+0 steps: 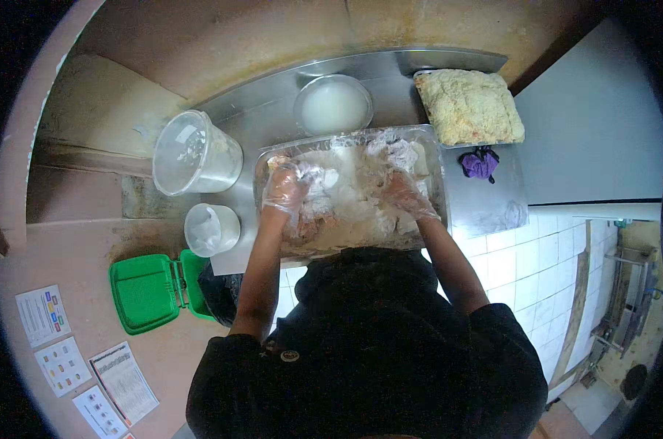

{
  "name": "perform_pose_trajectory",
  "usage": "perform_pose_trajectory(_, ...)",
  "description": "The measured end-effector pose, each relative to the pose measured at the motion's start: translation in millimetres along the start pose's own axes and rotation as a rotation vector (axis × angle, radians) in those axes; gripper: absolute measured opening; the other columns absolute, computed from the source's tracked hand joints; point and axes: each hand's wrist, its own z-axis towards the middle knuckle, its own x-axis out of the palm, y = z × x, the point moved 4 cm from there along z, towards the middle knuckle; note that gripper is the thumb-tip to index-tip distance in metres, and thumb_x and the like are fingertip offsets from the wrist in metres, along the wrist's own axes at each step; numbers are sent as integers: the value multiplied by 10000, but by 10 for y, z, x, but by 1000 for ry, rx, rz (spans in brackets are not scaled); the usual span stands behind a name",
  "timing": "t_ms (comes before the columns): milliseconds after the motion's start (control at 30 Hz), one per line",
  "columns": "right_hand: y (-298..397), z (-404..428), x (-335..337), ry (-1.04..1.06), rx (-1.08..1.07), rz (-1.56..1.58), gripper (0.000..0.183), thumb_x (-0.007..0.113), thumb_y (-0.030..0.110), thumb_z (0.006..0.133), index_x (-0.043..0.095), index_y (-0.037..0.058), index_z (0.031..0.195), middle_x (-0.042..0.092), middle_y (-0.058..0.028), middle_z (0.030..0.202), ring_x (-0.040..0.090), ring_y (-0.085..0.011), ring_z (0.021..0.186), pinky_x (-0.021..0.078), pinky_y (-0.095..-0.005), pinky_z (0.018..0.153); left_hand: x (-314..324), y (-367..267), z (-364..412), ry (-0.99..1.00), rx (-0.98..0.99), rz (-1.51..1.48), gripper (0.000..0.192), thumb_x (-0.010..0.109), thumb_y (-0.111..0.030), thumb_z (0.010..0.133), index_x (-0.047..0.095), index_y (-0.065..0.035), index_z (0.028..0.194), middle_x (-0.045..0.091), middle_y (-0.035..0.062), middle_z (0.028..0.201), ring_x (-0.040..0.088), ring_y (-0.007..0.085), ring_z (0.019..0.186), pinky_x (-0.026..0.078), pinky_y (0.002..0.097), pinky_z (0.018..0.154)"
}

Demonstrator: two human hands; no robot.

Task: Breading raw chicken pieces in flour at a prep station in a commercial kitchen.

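A wide metal tray (256, 181) lies before me, holding white flour-like powder (345, 164) and powder-coated pieces of food, some reddish-brown, possibly raw meat. My left hand (286, 187), in a clear plastic glove, is down at the tray's left side among coated pieces; its fingers are curled. On the right side, my right hand (403, 192), also gloved in clear plastic, reaches into the powder beside a pale lump (401, 155). Powder and glove glare hide the fingertips of both hands, so any grip on a piece is not visible.
Behind the tray stands a round bowl of whitish liquid (334, 105). A large clear bucket (221, 159) and a smaller tub (213, 230) stand left. At right are a heaped tray of breaded food (471, 107) and a purple cloth (479, 163). A green lidded bin (145, 293) sits lower left.
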Motion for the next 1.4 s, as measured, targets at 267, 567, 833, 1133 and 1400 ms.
perform_pose_trajectory(267,-258,-87,105,-134,9,29,420,607,321,777,560,37,1083,600,-162,981,563,-293,892,449,-383,802,-311,7,924,31,-128,62,230,616,-265,754,666,-135,936,639,149,877,611,332,761,496,399,700)
perform_pose_trajectory(567,231,-128,5,133,-31,-79,340,527,266,846,551,54,1110,574,-121,1084,515,-248,1022,373,-352,940,596,563,1564,277,-104,357,241,542,-189,770,636,7,874,616,212,903,612,359,815,491,435,735)
perform_pose_trajectory(833,-239,-112,281,97,111,358,386,494,310,873,511,105,1200,527,-133,1148,473,-243,1069,320,-375,976,1346,789,1461,405,-73,353,213,482,-91,771,644,-14,885,614,210,930,612,345,864,498,428,758)
perform_pose_trajectory(1133,343,-62,107,251,33,-376,440,480,364,870,498,63,1191,501,-147,1187,458,-261,1099,337,-370,961,1433,669,1505,498,-61,370,233,459,-71,777,640,-24,917,595,221,986,585,334,940,477,398,815)
perform_pose_trajectory(1400,294,-51,78,126,-38,-185,524,554,379,820,485,12,1188,555,-139,1087,517,-265,1001,384,-384,912,951,744,1759,309,-150,246,225,569,-228,747,662,-52,852,620,190,918,600,336,862,469,413,763)
